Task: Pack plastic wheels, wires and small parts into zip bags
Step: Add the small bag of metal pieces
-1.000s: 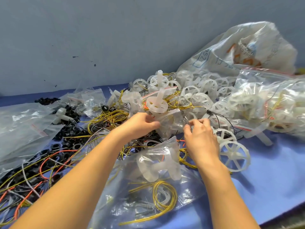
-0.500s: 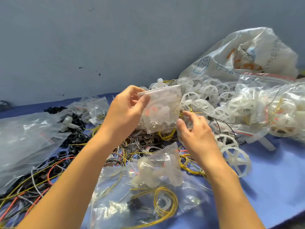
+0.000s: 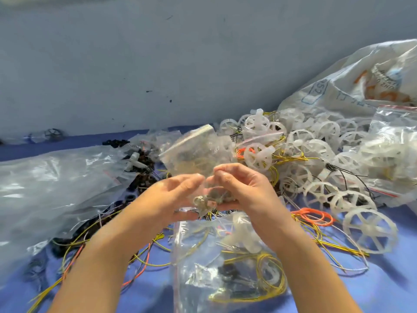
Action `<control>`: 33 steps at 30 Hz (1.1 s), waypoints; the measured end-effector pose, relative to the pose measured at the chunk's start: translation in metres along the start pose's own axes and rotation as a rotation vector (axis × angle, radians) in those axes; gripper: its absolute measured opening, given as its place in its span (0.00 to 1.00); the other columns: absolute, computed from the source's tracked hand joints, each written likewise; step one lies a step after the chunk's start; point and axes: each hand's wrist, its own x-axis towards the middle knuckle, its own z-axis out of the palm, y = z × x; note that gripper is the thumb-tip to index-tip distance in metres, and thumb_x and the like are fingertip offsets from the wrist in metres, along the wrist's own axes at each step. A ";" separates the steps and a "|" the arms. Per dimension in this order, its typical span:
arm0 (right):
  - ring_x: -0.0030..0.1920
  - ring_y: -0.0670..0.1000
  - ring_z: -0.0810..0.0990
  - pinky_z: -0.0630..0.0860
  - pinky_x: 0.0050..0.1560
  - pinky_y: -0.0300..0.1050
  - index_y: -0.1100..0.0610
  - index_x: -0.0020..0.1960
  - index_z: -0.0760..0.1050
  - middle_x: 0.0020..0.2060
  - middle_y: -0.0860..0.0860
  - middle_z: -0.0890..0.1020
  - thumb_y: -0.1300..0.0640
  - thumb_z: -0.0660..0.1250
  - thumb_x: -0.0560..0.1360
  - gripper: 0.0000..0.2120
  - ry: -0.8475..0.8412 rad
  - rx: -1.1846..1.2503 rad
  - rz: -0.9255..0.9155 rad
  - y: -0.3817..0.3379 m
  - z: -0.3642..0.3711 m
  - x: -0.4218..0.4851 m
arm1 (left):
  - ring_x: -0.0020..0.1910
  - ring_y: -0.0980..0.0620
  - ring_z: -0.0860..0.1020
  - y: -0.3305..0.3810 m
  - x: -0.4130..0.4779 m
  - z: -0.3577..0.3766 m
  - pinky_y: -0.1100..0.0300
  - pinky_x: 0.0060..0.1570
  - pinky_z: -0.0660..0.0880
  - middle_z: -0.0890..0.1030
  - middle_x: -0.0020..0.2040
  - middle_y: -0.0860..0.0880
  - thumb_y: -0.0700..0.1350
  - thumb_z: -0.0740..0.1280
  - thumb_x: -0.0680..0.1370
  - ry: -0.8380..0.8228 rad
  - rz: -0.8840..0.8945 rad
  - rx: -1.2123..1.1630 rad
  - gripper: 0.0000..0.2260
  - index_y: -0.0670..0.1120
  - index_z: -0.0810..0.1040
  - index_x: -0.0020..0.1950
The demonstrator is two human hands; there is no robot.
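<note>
The left hand [image 3: 173, 197] and right hand [image 3: 246, 188] are each pinching the lower end of a small, crinkly clear zip bag [image 3: 196, 152] above the blue bench [image 3: 383, 290]. Spoked white wheels [image 3: 370, 229] are lying to the right, and coiled yellow wires [image 3: 279, 276] are sitting nearer inside a bigger bag [image 3: 187, 267].

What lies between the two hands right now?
A small zip bag holding small parts, gripped by the left hand and the right hand; the head view shows it, motion-blurred.
</note>
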 end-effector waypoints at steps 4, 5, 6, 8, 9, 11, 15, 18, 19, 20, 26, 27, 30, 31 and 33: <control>0.41 0.53 0.84 0.82 0.35 0.49 0.55 0.50 0.79 0.45 0.55 0.85 0.58 0.67 0.78 0.03 -0.021 0.084 0.028 0.007 0.013 0.003 | 0.50 0.47 0.84 -0.017 -0.004 -0.001 0.55 0.47 0.80 0.85 0.52 0.45 0.54 0.70 0.74 -0.039 0.088 -0.018 0.17 0.50 0.81 0.61; 0.41 0.53 0.85 0.82 0.35 0.48 0.55 0.50 0.79 0.45 0.55 0.86 0.57 0.67 0.78 0.03 -0.016 0.076 0.034 0.009 0.015 0.004 | 0.45 0.47 0.83 -0.018 -0.004 0.000 0.58 0.41 0.80 0.84 0.49 0.44 0.51 0.69 0.75 -0.004 0.102 -0.057 0.15 0.48 0.81 0.59; 0.41 0.52 0.85 0.81 0.35 0.46 0.54 0.50 0.79 0.45 0.54 0.86 0.57 0.67 0.78 0.03 -0.007 0.050 0.039 0.012 0.016 0.005 | 0.40 0.47 0.81 -0.020 -0.005 -0.001 0.60 0.36 0.78 0.84 0.45 0.43 0.50 0.68 0.76 0.037 0.107 -0.082 0.14 0.46 0.82 0.58; 0.41 0.49 0.84 0.81 0.36 0.44 0.52 0.49 0.79 0.46 0.53 0.85 0.55 0.69 0.76 0.03 -0.003 -0.014 0.046 0.018 0.018 0.008 | 0.32 0.50 0.77 -0.023 -0.006 -0.002 0.63 0.29 0.74 0.81 0.40 0.44 0.48 0.68 0.75 0.122 0.120 -0.099 0.13 0.44 0.83 0.55; 0.40 0.49 0.83 0.81 0.36 0.43 0.51 0.49 0.79 0.45 0.53 0.85 0.53 0.70 0.74 0.04 -0.015 -0.030 0.056 0.020 0.019 0.009 | 0.29 0.52 0.75 -0.024 -0.005 -0.003 0.64 0.27 0.72 0.80 0.37 0.45 0.48 0.68 0.75 0.170 0.129 -0.097 0.12 0.44 0.84 0.53; 0.40 0.48 0.82 0.79 0.39 0.42 0.49 0.49 0.79 0.45 0.51 0.84 0.50 0.73 0.71 0.09 -0.058 -0.092 0.094 0.025 0.024 0.010 | 0.24 0.55 0.72 -0.025 -0.004 -0.006 0.65 0.23 0.69 0.77 0.34 0.47 0.46 0.67 0.77 0.263 0.155 -0.045 0.09 0.43 0.84 0.51; 0.35 0.49 0.80 0.78 0.39 0.43 0.51 0.46 0.81 0.37 0.51 0.83 0.62 0.71 0.75 0.06 -0.083 -0.106 0.154 0.033 0.033 0.009 | 0.24 0.55 0.72 -0.023 -0.006 -0.013 0.64 0.23 0.69 0.80 0.35 0.49 0.45 0.66 0.79 0.252 0.200 -0.024 0.07 0.43 0.81 0.50; 0.40 0.57 0.82 0.82 0.45 0.53 0.56 0.45 0.80 0.40 0.59 0.82 0.66 0.68 0.76 0.07 -0.081 0.005 0.162 0.031 0.035 0.007 | 0.29 0.53 0.75 -0.024 -0.010 -0.019 0.63 0.29 0.74 0.80 0.38 0.45 0.43 0.67 0.77 0.135 0.195 -0.094 0.07 0.42 0.81 0.51; 0.42 0.58 0.81 0.82 0.49 0.56 0.56 0.44 0.79 0.40 0.60 0.81 0.67 0.67 0.76 0.07 -0.094 0.043 0.156 0.029 0.035 0.007 | 0.31 0.52 0.76 -0.025 -0.011 -0.021 0.62 0.31 0.75 0.80 0.38 0.45 0.43 0.67 0.75 0.104 0.200 -0.117 0.08 0.42 0.81 0.51; 0.42 0.58 0.81 0.82 0.49 0.56 0.57 0.44 0.79 0.40 0.60 0.80 0.68 0.66 0.76 0.08 -0.096 0.073 0.154 0.027 0.035 0.007 | 0.32 0.52 0.77 -0.026 -0.011 -0.022 0.62 0.33 0.76 0.80 0.39 0.44 0.44 0.67 0.74 0.087 0.210 -0.139 0.09 0.42 0.81 0.51; 0.44 0.48 0.81 0.78 0.46 0.41 0.58 0.55 0.78 0.45 0.51 0.83 0.60 0.72 0.72 0.12 -0.207 0.008 0.063 0.025 0.035 0.002 | 0.32 0.52 0.77 -0.024 -0.012 -0.021 0.64 0.31 0.76 0.81 0.38 0.44 0.38 0.64 0.78 0.170 0.239 -0.253 0.08 0.43 0.83 0.49; 0.45 0.47 0.80 0.78 0.48 0.41 0.58 0.56 0.77 0.46 0.51 0.83 0.60 0.73 0.72 0.14 -0.213 -0.066 0.019 0.026 0.035 0.002 | 0.31 0.52 0.78 -0.023 -0.011 -0.020 0.64 0.30 0.76 0.82 0.37 0.44 0.38 0.65 0.77 0.198 0.224 -0.278 0.08 0.43 0.84 0.48; 0.50 0.51 0.82 0.80 0.56 0.54 0.57 0.57 0.77 0.50 0.55 0.83 0.64 0.74 0.73 0.14 -0.178 -0.259 -0.119 0.029 0.036 0.000 | 0.32 0.53 0.80 -0.023 -0.007 -0.014 0.65 0.29 0.76 0.84 0.38 0.43 0.39 0.65 0.79 0.224 0.171 -0.287 0.08 0.42 0.83 0.50; 0.53 0.52 0.82 0.78 0.58 0.58 0.55 0.57 0.78 0.52 0.56 0.82 0.62 0.74 0.73 0.14 -0.157 -0.344 -0.160 0.029 0.035 0.000 | 0.32 0.53 0.80 -0.024 -0.007 -0.013 0.66 0.29 0.76 0.84 0.39 0.43 0.40 0.65 0.79 0.227 0.158 -0.277 0.08 0.42 0.83 0.50; 0.56 0.52 0.81 0.76 0.59 0.60 0.53 0.58 0.79 0.54 0.54 0.82 0.61 0.74 0.73 0.15 -0.141 -0.431 -0.207 0.030 0.030 -0.001 | 0.33 0.54 0.81 -0.025 -0.006 -0.013 0.66 0.30 0.76 0.85 0.41 0.43 0.41 0.65 0.78 0.230 0.144 -0.256 0.08 0.42 0.84 0.49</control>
